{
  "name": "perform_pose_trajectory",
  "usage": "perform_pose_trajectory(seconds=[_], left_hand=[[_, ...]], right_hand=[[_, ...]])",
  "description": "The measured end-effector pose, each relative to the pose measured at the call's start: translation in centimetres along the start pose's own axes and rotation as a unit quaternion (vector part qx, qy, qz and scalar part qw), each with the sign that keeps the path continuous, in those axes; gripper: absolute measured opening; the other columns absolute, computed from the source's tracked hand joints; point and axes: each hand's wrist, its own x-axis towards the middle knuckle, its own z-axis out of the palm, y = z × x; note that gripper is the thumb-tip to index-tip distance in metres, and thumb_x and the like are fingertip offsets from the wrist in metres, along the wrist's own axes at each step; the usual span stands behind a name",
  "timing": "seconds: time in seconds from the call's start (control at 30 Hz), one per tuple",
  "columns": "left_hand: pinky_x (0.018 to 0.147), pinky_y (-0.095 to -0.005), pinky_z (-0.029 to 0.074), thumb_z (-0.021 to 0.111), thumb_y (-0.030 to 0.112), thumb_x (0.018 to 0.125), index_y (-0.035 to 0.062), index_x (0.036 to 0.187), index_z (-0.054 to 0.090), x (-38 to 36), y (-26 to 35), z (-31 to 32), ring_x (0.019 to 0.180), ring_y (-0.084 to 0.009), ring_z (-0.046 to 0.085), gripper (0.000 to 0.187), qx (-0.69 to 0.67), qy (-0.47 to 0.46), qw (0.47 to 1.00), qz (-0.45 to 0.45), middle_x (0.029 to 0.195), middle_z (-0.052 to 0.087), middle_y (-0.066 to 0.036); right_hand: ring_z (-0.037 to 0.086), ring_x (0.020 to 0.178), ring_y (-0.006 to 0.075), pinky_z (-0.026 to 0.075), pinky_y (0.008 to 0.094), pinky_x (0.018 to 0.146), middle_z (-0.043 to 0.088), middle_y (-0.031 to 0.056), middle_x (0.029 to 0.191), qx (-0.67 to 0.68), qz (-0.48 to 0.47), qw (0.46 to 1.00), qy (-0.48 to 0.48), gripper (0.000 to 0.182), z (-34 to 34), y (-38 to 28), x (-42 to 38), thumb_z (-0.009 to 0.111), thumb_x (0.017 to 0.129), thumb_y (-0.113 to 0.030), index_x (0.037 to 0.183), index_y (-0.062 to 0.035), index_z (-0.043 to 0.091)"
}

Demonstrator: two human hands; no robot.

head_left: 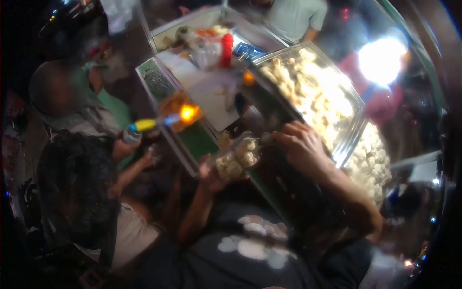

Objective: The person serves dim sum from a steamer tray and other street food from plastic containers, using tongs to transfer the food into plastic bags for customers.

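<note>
Low in the middle, my left hand (210, 174) is wrapped round a clear container of pale, lumpy pieces (237, 161). To its right, my right hand (301, 144) reaches in with bent fingers pressed together; what they grip, if anything, is too blurred to name. Just beyond it stands a glass-sided case (358, 98) heaped with similar pale pieces, brightly lit. More such pieces (368, 161) are piled to the right of the case.
A co-worker at the left holds a torch with a yellow top (143, 125), its flame (188, 113) over a tray. Behind stand a red bottle (226, 50), a plastic bag (204, 53) and a white board (202, 89). Other people stand around, beside a bright lamp (382, 60).
</note>
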Motion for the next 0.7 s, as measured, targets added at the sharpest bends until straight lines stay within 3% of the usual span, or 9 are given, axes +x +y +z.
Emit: perform_pose_trajectory(seconds=[0.07,0.17,0.33,0.47,0.57,0.7], left_hand=[[0.108,-0.0769,0.018,0.054,0.044,0.090,0.0232,0.154,0.029,-0.5,0.0,-0.6,0.147,-0.0494,-0.003,0.072,-0.052,-0.043,0.998,0.008,0.162,0.008,-0.020],[0.109,-0.0753,0.019,0.062,0.032,0.085,0.0234,0.153,0.032,-1.4,0.2,-1.3,0.148,-0.0494,-0.002,0.075,-0.067,-0.056,0.996,0.033,0.162,0.009,-0.020],[0.110,-0.0734,0.020,0.065,0.027,0.081,0.0238,0.151,0.036,-1.8,0.6,-1.2,0.147,-0.0498,0.000,0.076,-0.040,-0.077,0.991,0.099,0.162,0.009,-0.020],[0.111,-0.0735,0.017,0.062,0.024,0.076,0.0245,0.151,0.038,-3.8,2.2,-3.9,0.148,-0.0494,0.003,0.078,-0.087,-0.075,0.983,0.145,0.162,0.010,-0.020],[0.111,-0.0740,0.015,0.057,0.020,0.071,0.0244,0.150,0.041,-4.8,3.3,-5.1,0.148,-0.0471,0.005,0.080,-0.134,-0.035,0.974,0.182,0.163,0.010,-0.018],[0.111,-0.0747,0.014,0.055,0.019,0.070,0.0242,0.149,0.042,-5.6,4.2,-5.1,0.149,-0.0454,0.006,0.080,-0.099,0.003,0.969,0.225,0.163,0.012,-0.017]], right_hand=[[0.059,0.088,0.0192,0.042,0.0357,0.074,0.063,0.0022,0.088,-0.016,-0.006,1.000,-0.004,0.033,0.7,-1.3,0.4,0.067,0.073,-0.008,0.106,-0.0133,0.072],[0.058,0.089,0.0182,0.040,0.0351,0.075,0.062,0.0015,0.087,-0.034,-0.011,0.999,0.023,0.035,1.6,-2.8,0.8,0.067,0.072,-0.005,0.106,-0.0132,0.071],[0.057,0.092,0.0193,0.041,0.0346,0.076,0.063,0.0026,0.094,0.002,-0.018,0.999,0.028,0.041,3.4,-2.9,2.1,0.069,0.072,-0.005,0.113,-0.0128,0.069],[0.060,0.095,0.0219,0.045,0.0347,0.079,0.065,0.0037,0.098,0.077,0.030,0.996,0.028,0.046,4.4,-3.6,2.0,0.071,0.077,-0.009,0.123,-0.0111,0.065],[0.065,0.083,0.0277,0.052,0.0368,0.074,0.065,0.0085,0.094,0.244,0.187,0.951,-0.002,0.050,5.2,-4.2,2.4,0.074,0.077,-0.010,0.126,-0.0073,0.062],[0.066,0.080,0.0311,0.053,0.0386,0.074,0.067,0.0148,0.089,0.271,0.236,0.932,0.050,0.051,11.3,-4.0,3.3,0.075,0.081,-0.016,0.128,-0.0034,0.061]])
